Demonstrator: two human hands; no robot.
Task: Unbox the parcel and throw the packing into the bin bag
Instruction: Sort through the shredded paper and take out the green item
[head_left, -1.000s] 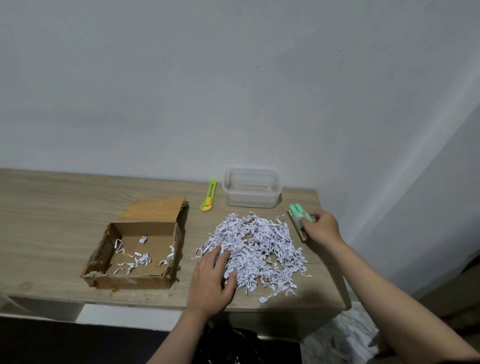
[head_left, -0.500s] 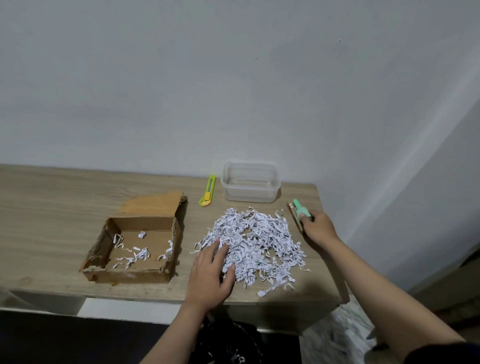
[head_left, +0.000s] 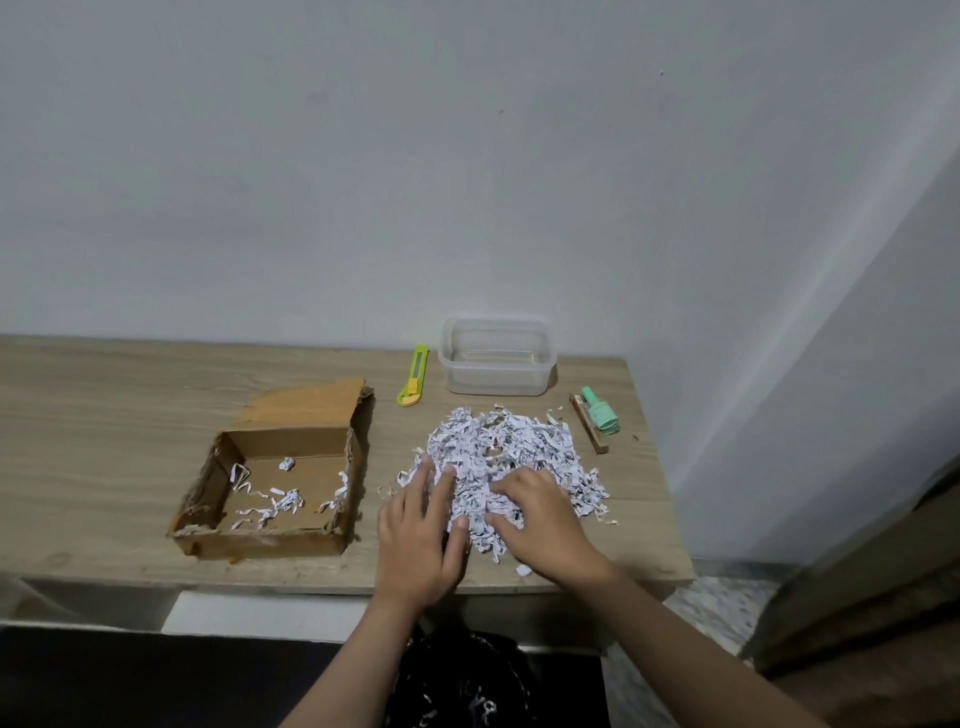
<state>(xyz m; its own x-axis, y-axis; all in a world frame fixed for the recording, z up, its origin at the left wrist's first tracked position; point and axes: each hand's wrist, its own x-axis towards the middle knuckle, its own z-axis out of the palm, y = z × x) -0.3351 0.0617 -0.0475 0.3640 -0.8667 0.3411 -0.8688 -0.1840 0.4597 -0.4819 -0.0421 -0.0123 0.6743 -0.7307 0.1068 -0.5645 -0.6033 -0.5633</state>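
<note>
Overhead, the head view counts one torn cardboard box (head_left: 272, 491) with a few paper strips left inside, one heap of shredded paper (head_left: 506, 462) on the wooden table (head_left: 104, 410) to its right, one yellow-green cutter (head_left: 413, 382), one clear plastic tub (head_left: 497, 356), and one small green bottle (head_left: 600, 411) lying against a brown stick. Below the table edge sits one black bin bag (head_left: 467, 680). Both hands rest on the heap's near side: the left hand (head_left: 422, 530) with fingers spread flat, the right hand (head_left: 540, 522) with fingers bent into the shreds.
</note>
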